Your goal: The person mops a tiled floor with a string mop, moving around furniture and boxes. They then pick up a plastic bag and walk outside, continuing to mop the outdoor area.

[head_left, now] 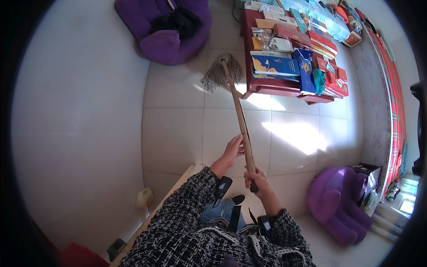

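Note:
A string mop with a wooden handle (238,105) slants away from me across the tiled floor (173,133). Its grey strand head (223,71) rests on the tiles between a purple chair and a red table. My right hand (258,182) is closed around the handle close to its dark end. Farther up the shaft, my left hand (232,150) supports it from the left side, with the thumb along the wood and the fingers partly hidden behind it.
The red wooden table (252,80) carries many books (275,65) and a teal cloth (319,81). Purple padded chairs stand at upper left (170,50) and lower right (333,200). A white wall (83,116) runs along the left, with a yellowish plastic jug (144,197) at its foot.

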{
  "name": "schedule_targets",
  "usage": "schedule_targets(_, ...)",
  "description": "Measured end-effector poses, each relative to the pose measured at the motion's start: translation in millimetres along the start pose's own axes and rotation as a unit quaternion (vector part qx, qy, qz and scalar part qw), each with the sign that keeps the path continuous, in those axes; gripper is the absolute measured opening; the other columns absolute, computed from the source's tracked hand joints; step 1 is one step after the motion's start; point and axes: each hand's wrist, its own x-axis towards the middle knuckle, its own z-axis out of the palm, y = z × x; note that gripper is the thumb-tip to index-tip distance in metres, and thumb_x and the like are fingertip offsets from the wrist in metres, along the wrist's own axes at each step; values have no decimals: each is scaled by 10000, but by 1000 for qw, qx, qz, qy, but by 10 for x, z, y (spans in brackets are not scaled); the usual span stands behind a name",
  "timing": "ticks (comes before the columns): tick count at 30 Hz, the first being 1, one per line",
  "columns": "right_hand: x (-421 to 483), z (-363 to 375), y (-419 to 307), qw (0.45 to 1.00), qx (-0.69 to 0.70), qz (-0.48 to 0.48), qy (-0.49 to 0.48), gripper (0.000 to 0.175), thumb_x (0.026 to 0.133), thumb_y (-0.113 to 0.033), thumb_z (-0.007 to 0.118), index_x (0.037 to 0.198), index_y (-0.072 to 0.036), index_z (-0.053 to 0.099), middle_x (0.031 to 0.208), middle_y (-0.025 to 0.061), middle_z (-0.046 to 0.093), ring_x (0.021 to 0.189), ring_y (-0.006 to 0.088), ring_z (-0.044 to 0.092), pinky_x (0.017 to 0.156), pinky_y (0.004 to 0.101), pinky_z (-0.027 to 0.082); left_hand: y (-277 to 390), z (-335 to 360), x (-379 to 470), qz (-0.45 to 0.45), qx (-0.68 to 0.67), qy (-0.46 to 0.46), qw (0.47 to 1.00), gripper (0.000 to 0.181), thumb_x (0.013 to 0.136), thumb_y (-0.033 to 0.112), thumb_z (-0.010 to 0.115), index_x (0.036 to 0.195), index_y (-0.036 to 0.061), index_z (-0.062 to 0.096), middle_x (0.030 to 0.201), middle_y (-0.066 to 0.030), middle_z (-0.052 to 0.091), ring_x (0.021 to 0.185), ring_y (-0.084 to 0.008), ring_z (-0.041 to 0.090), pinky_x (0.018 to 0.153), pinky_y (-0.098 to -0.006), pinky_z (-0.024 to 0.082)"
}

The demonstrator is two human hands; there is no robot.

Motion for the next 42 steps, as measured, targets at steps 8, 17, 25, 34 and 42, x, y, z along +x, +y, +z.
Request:
schedule_targets(8, 711, 634, -936, 998, 6, -38, -39, 181, 797, -65, 616, 871, -12, 460, 640, 65, 494, 430, 141, 469, 401, 273, 411, 168, -602, -352, -3, -19, 53, 998, 540, 953, 462, 372, 1313, 60, 387, 1158, -150, 588, 918, -232, 631, 752, -319, 501)
schedule_targets(17, 1620, 1032, -2032, 994, 75, -49, -63, 137, 815, -27, 592, 867, -16, 465, 678, 68, 507, 483, 120, 473, 411, 252, 402, 179, -1509, -555, -9, 49, 139, 989, 575, 937, 484, 402, 1313, 49, 406, 1142, -146, 581, 923, -224, 622, 780, -324, 489)
schedule_targets(25, 2354, 1237, -2775, 995, 38, -74, -49, 119, 793, 2, 597, 805, -12, 480, 630, 79, 507, 487, 143, 497, 410, 279, 415, 548, -1911, -927, 33, 38, 273, 961, 531, 944, 453, 403, 1283, 46, 438, 1075, -153, 609, 852, -218, 637, 705, -315, 510)
schedule_targets(34, 2868, 1451, -3387, 997, -6, -61, -41, 110, 817, 1, 564, 848, -8, 459, 633, 75, 494, 490, 136, 489, 401, 273, 412, 795, -2247, -735, -55, 32, 283, 957, 547, 924, 438, 470, 1291, 34, 432, 1076, -168, 607, 850, -257, 643, 695, -347, 523)
schedule_targets(42, 3545, 1807, -4102, 993, 92, -45, -50, 104, 811, 12, 555, 847, -1, 459, 637, 71, 490, 491, 131, 479, 407, 255, 411, 1658, -2651, -303, -23, 79, 294, 952, 372, 942, 320, 485, 1219, 73, 496, 1012, -144, 641, 742, -238, 665, 604, -310, 528)
